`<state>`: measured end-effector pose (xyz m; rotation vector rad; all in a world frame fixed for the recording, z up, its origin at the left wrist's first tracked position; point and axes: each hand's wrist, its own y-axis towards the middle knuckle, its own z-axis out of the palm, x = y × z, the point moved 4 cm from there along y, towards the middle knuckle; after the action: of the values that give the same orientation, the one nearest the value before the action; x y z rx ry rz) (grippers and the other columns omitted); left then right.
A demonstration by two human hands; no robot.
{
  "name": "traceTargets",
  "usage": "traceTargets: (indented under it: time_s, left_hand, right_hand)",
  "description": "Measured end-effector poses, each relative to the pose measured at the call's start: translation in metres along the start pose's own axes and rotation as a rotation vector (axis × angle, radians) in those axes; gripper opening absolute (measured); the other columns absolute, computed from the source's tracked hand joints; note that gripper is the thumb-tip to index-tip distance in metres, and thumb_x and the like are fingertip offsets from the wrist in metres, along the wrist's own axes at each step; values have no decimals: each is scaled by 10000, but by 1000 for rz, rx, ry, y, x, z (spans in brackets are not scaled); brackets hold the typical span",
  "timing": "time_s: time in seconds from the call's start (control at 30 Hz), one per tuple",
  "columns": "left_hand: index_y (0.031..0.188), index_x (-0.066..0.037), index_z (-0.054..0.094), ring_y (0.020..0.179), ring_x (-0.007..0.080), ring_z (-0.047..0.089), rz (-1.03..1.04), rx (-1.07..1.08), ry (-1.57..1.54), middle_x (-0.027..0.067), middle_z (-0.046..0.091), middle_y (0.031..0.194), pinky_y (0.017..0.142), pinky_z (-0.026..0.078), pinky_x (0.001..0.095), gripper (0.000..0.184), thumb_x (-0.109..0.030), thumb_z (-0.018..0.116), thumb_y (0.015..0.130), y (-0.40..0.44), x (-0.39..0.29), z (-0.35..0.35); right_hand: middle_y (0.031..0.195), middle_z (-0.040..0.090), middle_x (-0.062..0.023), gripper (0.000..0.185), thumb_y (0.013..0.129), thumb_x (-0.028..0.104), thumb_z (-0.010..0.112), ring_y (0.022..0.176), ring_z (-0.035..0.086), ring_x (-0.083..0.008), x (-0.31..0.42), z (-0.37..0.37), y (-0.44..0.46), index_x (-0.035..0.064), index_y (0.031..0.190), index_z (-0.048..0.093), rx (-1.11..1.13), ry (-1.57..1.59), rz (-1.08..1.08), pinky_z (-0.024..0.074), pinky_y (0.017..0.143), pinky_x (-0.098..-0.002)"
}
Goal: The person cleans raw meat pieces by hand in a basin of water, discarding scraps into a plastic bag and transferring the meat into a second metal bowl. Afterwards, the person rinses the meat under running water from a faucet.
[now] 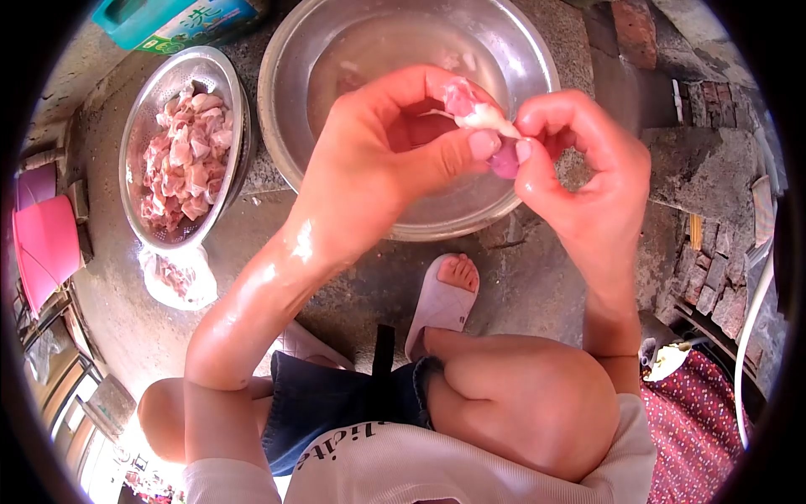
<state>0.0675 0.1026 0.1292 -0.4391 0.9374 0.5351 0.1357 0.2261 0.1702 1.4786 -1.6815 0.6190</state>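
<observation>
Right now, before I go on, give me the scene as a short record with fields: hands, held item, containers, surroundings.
Left hand: grips a piece of raw meat between thumb and fingers
Right hand: thumb and forefinger pinch the same piece's near side
Held item: pink with a whitish part, raised above the metal basin
Basin contents: cloudy liquid, a few pale bits
Colander: left of the basin, heaped with raw meat pieces
Surroundings: white plastic bag beside the colander; teal container beyond it

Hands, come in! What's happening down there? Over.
Left hand and right hand: pinching one meat piece. Piece held over metal basin. Nothing visibly in the way.
</observation>
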Motion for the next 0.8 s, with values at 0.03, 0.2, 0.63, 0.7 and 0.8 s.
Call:
traceTargets:
  time_s: [0.03,0.2,0.63,0.7,0.8]
  left_hand:
    - [957,-18,526,831,142,575,-40,-18,-48,69,583,900,759,482,284,200,-43,608,776,0,1,0]
    - [987,-37,529,823,136,582,-151,-32,-102,69,594,917,749,486,274,231,-77,617,777,-1,4,-2]
    - [1098,17,490,911,186,579,-144,-64,-134,122,580,976,835,483,299,300,16,492,797,-3,0,-5]
    - [1111,21,484,925,191,574,-135,-72,-112,128,576,992,845,477,301,313,20,481,798,-2,1,-7]
    - [1120,19,481,935,194,571,-154,-72,-75,133,570,1019,849,471,304,320,19,483,800,0,3,-6]
  right_hand:
    - [754,539,-10,131,700,-79,523,684,488,-46,0,-1,0,-16,815,528,-18,11,-8,400,621,-180]
    - [748,535,-3,105,737,-69,516,686,496,-50,-7,-8,1,-12,822,541,-66,17,-5,395,619,-177]
    - [1039,573,-101,206,735,66,566,1006,485,-205,-120,-85,15,93,935,607,-455,-1064,-88,395,815,-293]
    - [1050,569,-108,241,734,72,574,1009,495,-208,-94,-74,17,86,974,594,-412,-805,-127,403,816,-290]
    - [1022,573,-83,281,726,100,621,881,543,-150,-49,-35,9,56,999,577,-166,125,75,431,730,-254]
